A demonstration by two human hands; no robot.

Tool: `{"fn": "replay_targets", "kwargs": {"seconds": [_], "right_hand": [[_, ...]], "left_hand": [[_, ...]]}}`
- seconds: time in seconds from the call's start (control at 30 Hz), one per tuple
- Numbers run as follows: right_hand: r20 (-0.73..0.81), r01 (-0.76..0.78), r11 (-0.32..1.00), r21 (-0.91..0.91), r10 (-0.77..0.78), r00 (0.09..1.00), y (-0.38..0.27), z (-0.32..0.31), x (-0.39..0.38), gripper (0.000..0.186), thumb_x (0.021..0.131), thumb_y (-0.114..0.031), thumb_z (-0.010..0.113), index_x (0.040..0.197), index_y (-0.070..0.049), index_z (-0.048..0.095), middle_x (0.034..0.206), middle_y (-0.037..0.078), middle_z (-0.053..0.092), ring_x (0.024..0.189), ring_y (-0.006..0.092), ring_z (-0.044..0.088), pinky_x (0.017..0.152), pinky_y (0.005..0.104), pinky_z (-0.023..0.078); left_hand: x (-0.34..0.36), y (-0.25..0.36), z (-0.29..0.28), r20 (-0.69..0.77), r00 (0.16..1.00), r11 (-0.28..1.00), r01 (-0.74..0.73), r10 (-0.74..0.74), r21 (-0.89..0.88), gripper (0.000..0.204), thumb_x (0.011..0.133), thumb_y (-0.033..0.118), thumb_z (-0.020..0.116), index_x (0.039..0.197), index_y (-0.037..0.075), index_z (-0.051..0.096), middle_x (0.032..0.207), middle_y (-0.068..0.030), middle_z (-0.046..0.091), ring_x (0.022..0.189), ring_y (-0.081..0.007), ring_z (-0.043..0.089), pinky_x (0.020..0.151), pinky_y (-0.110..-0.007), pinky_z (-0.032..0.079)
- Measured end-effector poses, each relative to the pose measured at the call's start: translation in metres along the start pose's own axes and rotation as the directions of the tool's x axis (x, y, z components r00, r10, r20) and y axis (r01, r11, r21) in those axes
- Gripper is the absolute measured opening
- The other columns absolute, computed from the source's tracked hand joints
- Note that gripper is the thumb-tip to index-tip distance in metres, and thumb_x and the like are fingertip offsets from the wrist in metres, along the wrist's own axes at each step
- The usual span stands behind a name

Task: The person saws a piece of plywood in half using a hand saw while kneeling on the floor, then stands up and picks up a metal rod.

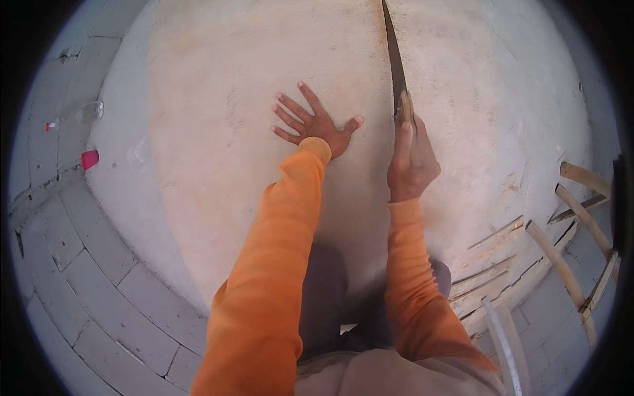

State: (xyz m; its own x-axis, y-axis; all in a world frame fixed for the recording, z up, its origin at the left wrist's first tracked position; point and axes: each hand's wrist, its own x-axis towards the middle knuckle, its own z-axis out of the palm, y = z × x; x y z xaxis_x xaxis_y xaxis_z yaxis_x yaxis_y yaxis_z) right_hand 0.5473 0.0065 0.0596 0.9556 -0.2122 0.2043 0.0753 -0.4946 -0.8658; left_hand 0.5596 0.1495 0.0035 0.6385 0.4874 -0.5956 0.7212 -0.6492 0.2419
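Note:
My right hand is wrapped round the wooden handle of a handsaw. The saw's dark, narrow-looking blade points away from me, beside a brownish line on a large pale board; I cannot make out how deep the blade sits in it. To the left of the saw, my left hand lies flat on the board with its fingers spread, holding nothing. Both forearms are in orange sleeves. My knees are on or just above the board's near part.
Wooden chair-like legs stand at the right, near a pale metal-looking strip. Splintered slits mark the board's near right. At the left are a pink cup, a clear bottle and grey paving.

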Motion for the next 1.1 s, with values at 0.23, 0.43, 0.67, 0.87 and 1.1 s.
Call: {"fn": "replay_targets", "kwargs": {"seconds": [0.23,0.43,0.67,0.87,1.1], "right_hand": [[-0.005,-0.016,1.000,-0.026,0.016,1.000,0.016,-0.023,-0.044,0.030,0.098,-0.007,0.067,0.125,0.007,0.069,0.099,0.022,0.077,0.076,0.0184,0.075,0.068,0.0297,0.058],[0.024,-0.063,0.993,0.104,0.061,0.998,0.009,0.014,0.035,0.028,0.098,-0.011,0.069,0.119,0.007,0.072,0.092,0.020,0.077,0.073,0.0161,0.073,0.066,0.0292,0.056],[0.029,0.027,0.999,-0.038,-0.025,0.999,0.011,-0.046,-0.066,0.032,0.097,0.000,0.064,0.127,0.011,0.064,0.106,0.025,0.076,0.092,0.0259,0.078,0.078,0.0311,0.061],[-0.034,0.019,0.994,0.109,-0.016,0.999,0.019,0.037,0.070,0.031,0.097,-0.015,0.071,0.120,0.006,0.072,0.086,0.019,0.076,0.070,0.0127,0.070,0.066,0.0270,0.054],[-0.016,0.072,0.997,-0.008,-0.072,0.997,0.006,-0.067,-0.089,0.030,0.096,-0.002,0.068,0.124,0.008,0.068,0.104,0.024,0.077,0.084,0.0246,0.078,0.073,0.0305,0.060]], "left_hand": [[-0.003,-0.003,0.003,-0.027,1.000,0.999,0.012,-0.012,0.033,0.152,0.067,0.093,0.063,0.158,0.016,-0.031,0.160,-0.0359,-0.031,0.148,-0.0531,-0.032,0.112,-0.076,-0.012],[-0.004,0.002,0.004,0.005,1.000,1.000,-0.009,0.009,0.006,0.152,0.067,0.094,0.063,0.159,0.015,-0.030,0.160,-0.0353,-0.032,0.149,-0.0523,-0.032,0.112,-0.076,-0.012],[-0.004,-0.001,-0.004,0.000,1.000,0.999,0.023,-0.023,0.026,0.152,0.067,0.093,0.064,0.158,0.015,-0.031,0.160,-0.0349,-0.032,0.148,-0.0520,-0.032,0.113,-0.075,-0.012],[-0.002,0.011,0.000,0.035,0.999,1.000,-0.001,0.001,0.001,0.153,0.068,0.093,0.063,0.158,0.015,-0.032,0.160,-0.0348,-0.033,0.148,-0.0520,-0.033,0.112,-0.075,-0.012],[-0.010,0.000,-0.005,0.037,0.999,0.999,0.036,-0.038,0.040,0.150,0.070,0.091,0.064,0.158,0.015,-0.031,0.160,-0.0351,-0.032,0.149,-0.0513,-0.033,0.113,-0.075,-0.012]]}}
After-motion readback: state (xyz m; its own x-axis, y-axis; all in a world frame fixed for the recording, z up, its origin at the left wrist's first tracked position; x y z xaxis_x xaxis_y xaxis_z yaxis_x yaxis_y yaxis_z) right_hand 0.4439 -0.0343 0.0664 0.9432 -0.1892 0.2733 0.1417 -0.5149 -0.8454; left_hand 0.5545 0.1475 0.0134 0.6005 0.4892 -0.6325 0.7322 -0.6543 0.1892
